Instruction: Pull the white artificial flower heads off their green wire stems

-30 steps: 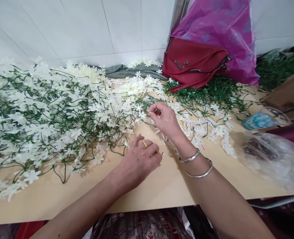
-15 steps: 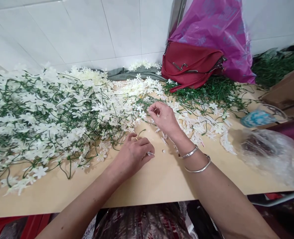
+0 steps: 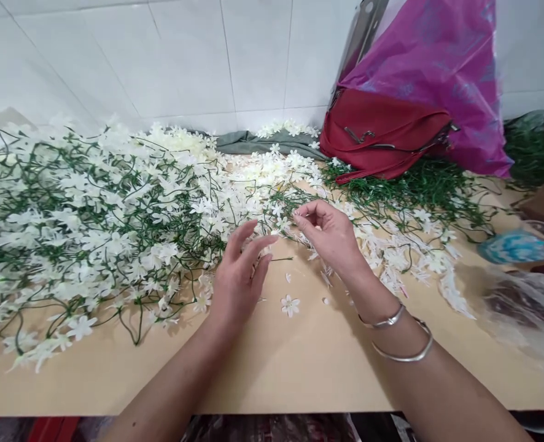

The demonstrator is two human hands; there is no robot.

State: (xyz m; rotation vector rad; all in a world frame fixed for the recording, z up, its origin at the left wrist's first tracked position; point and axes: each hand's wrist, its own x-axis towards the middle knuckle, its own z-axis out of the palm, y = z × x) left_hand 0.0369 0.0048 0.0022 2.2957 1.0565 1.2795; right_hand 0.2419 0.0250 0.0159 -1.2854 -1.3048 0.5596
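Observation:
My left hand (image 3: 239,273) hovers over the table beside the flower pile, fingers apart and holding nothing that I can see. Just right of it, a loose white artificial flower (image 3: 290,305) lies flat on the tabletop. A short green stem (image 3: 283,259) shows near its fingertips. Thumb and forefinger of my right hand (image 3: 331,238) are pinched together by the small white pieces; whatever is between them is too small to name. White flowers on green stems (image 3: 129,202) are heaped to the left. White stamen-like pieces (image 3: 392,255) lie scattered around the right hand.
A red handbag (image 3: 382,132) and a purple plastic bag (image 3: 438,67) stand against the tiled wall. Green stems (image 3: 410,187) are bunched beneath them. At the right are a blue and white item (image 3: 516,247) and a clear plastic bag (image 3: 530,307).
My left hand has opened and lifted away, and a loose flower now shows on the table. The right hand stays pinched in about the same place. The view has shifted slightly.

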